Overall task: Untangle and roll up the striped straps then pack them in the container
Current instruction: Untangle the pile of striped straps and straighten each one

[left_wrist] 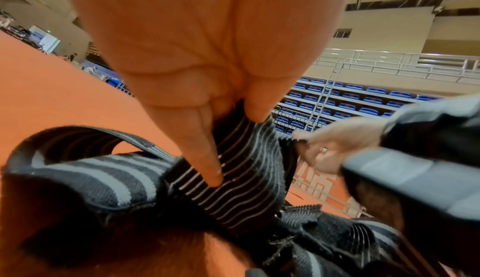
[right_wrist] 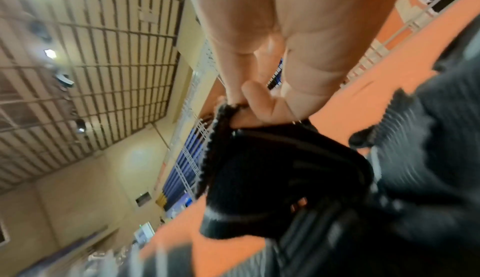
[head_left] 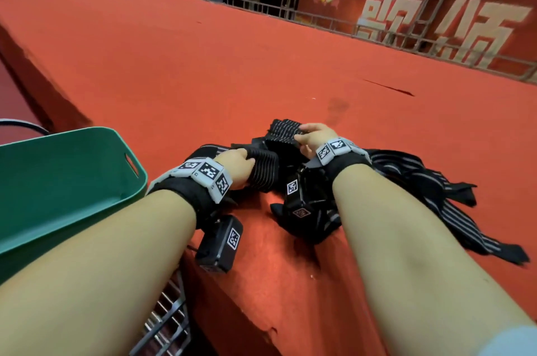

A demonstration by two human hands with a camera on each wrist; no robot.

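While both hands work one thin-striped strap free of the heap, notes run left to right:

Container (head_left: pixel 87 152): green tub at near left, off the platform edge, mouth open; I see nothing inside.

Left hand (head_left: pixel 236 165): fingers curled round thin-striped strap (head_left: pixel 266 172), thumb on top. Wrist cam shows a fingertip (left_wrist: pixel 214 181) pressed flat on the stripes. Advice: keep this as the anchor, firm but w/o bunching the width.

Wide-striped strap (left_wrist: pixel 103 176): loops under the left hand, crossing the held one. Likely snag pt; lift the thin strap over it, don't drag thru.

Right hand (head_left: pixel 315 137): pinches the strap's free end (head_left: pixel 286 130) a bit farther out, fingers narrow on the edge. Right wrist view is blurred; grip detail beyond the pinch unclear. Advice: start the roll from this end, edges square, tension even btwn hands.

Strap pile (head_left: pixel 430 192): rest lies tangled on red carpet (head_left: pixel 232 64) at right, near the right forearm. Judgement: early stage, nothing rolled yet.
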